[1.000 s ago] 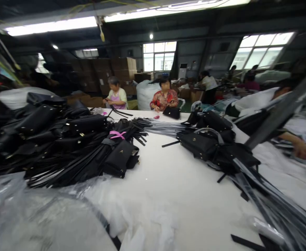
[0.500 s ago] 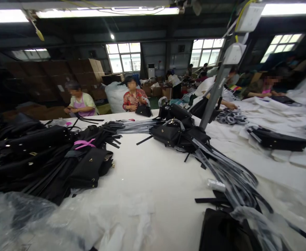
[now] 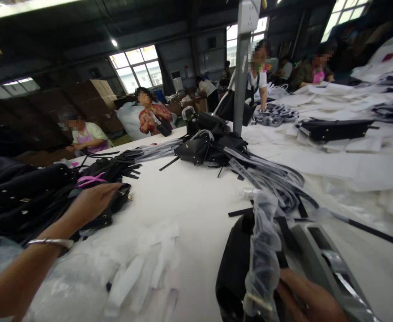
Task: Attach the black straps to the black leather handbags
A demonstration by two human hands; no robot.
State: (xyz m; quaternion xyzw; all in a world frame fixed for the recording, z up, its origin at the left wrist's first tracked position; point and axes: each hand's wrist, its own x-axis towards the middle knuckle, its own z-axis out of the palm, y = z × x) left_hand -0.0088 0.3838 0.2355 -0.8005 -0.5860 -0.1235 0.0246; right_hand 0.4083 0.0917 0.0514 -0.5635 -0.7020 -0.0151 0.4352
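Observation:
My left hand [image 3: 97, 199] reaches over the dark bag pile [image 3: 32, 188] at the left, its fingertips at the edge of a black bag [image 3: 121, 201] with a gold clasp. Its fingers look pressed together, but what they hold is hidden. At the lower right, my right hand [image 3: 307, 293] is beside a black bag [image 3: 233, 268] whose handle is wrapped in clear plastic [image 3: 263, 250]. The fingers of this hand are partly hidden behind the wrapped handle and bag side.
A grey tape dispenser [image 3: 327, 259] stands right of the bag. Wrapped straps [image 3: 277, 179] and more black bags [image 3: 196, 147] lie beyond. White strips [image 3: 149, 273] and clear plastic lie at the front left. A metal post [image 3: 241, 80] rises behind; several people work around the table.
Both my hands have come into view, the left at the bag pile, the right at the near bag. The view has shifted and tilted, showing the tape dispenser. A person behind the post now stands more upright.

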